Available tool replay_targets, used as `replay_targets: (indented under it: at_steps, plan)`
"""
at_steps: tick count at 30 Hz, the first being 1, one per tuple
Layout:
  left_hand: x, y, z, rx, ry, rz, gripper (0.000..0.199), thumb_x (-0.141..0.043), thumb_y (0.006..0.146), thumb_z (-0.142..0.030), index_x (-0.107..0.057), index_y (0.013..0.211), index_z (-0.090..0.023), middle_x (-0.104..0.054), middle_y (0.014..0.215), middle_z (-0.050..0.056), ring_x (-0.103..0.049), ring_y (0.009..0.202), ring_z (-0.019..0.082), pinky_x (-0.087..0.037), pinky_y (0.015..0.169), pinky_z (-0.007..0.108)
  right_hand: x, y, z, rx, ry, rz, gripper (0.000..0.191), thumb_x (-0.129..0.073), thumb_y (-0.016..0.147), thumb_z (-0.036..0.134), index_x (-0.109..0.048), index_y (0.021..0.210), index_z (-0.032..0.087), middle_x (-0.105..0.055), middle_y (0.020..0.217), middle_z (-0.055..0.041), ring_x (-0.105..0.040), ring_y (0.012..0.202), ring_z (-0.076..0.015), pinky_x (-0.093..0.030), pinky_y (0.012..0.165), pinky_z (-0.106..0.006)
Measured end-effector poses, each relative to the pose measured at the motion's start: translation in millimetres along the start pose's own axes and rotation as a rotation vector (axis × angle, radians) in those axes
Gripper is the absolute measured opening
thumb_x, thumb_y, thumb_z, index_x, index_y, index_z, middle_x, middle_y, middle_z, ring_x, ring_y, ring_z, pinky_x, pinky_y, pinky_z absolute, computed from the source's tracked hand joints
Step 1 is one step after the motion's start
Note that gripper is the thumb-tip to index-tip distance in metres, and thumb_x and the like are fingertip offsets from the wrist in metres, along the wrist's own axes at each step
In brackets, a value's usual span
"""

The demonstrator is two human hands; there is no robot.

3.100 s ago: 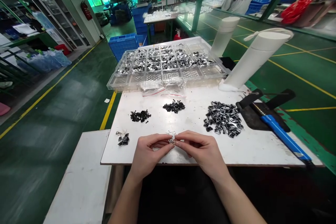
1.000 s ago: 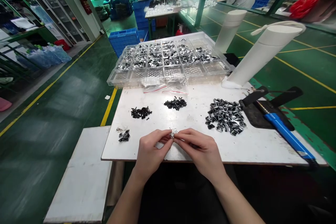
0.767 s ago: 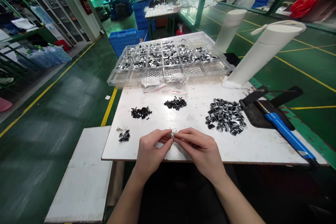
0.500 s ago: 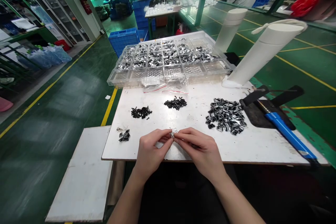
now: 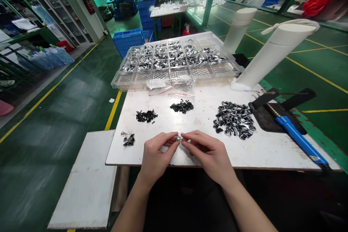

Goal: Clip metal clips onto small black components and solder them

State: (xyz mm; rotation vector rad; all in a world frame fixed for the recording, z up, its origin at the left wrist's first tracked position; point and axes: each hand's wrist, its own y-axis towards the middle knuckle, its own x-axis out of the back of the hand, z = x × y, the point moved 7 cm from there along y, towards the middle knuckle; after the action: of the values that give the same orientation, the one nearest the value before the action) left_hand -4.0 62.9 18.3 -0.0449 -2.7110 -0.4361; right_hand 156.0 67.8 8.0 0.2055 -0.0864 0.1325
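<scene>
Between my two hands, just above the front of the white table, is a small shiny metal part. My left hand pinches it between thumb and fingertips. From the other side, my right hand has its thumb and fingertips closed at the same part. The part is too small to tell its exact kind. Ahead of the hands lie two heaps of small black pieces, one at left and one in the middle. A larger heap of shiny black metal pieces lies to the right.
A clear compartment tray full of small parts stands at the back. Small plastic bags lie before it. Two white tubes lean at the right, near a blue-handled tool. A few dark pieces lie at left.
My right hand's fingers have parted a little and shifted slightly at the metal part, which shows more now. The left hand is nearly unmoved.
</scene>
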Motion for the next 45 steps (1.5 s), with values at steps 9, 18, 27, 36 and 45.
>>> replay_targets:
  at_steps: [9,18,27,36,45]
  plan:
    - [-1.1,-0.6,-0.4,-0.015,0.003,0.021,0.017,-0.070,0.089,-0.013,-0.077,0.104,-0.018,-0.079,0.092,0.004,-0.074,0.081,0.015,-0.060,0.077,0.024,-1.9,1.5,-8.4,-0.112,0.131,0.059,0.016,-0.073,0.089,0.033,-0.082,0.100,0.026,-0.074,0.093,-0.0056,-0.059,0.061,-0.0120,-0.048,0.055,-0.026]
    - [0.9,0.4,4.1,0.042,-0.085,-0.024,0.021,-0.075,0.085,-0.014,-0.078,0.106,-0.017,-0.080,0.090,0.004,-0.076,0.078,0.015,-0.063,0.074,0.022,2.4,0.1,-18.9,-0.181,0.115,-0.031,0.018,-0.079,0.082,0.037,-0.081,0.092,0.023,-0.068,0.068,-0.0011,-0.056,0.051,-0.0115,-0.045,0.050,-0.026]
    - [-0.2,-1.2,4.4,0.052,-0.099,-0.009,0.019,-0.076,0.084,-0.016,-0.079,0.103,-0.018,-0.081,0.091,0.004,-0.077,0.078,0.016,-0.065,0.074,0.024,0.6,1.9,-11.2,-0.147,0.149,0.027,0.013,-0.076,0.085,0.035,-0.079,0.088,0.023,-0.071,0.091,-0.0046,-0.060,0.058,-0.0109,-0.046,0.052,-0.025]
    - [-3.2,-1.6,3.5,0.030,-0.095,0.024,0.019,-0.075,0.086,-0.015,-0.078,0.104,-0.017,-0.080,0.093,0.004,-0.076,0.079,0.015,-0.064,0.076,0.023,-1.1,2.2,-7.4,-0.142,0.120,0.034,0.013,-0.073,0.087,0.032,-0.081,0.092,0.023,-0.072,0.088,-0.0048,-0.056,0.056,-0.0096,-0.042,0.050,-0.024]
    - [-4.0,-1.9,-1.7,-0.058,-0.022,0.045,0.020,-0.071,0.089,-0.012,-0.076,0.107,-0.017,-0.080,0.095,0.004,-0.076,0.082,0.015,-0.063,0.078,0.023,0.7,0.4,-11.3,-0.139,0.057,-0.020,0.011,-0.075,0.086,0.031,-0.079,0.090,0.022,-0.066,0.066,0.0000,-0.052,0.051,-0.0094,-0.040,0.047,-0.023]
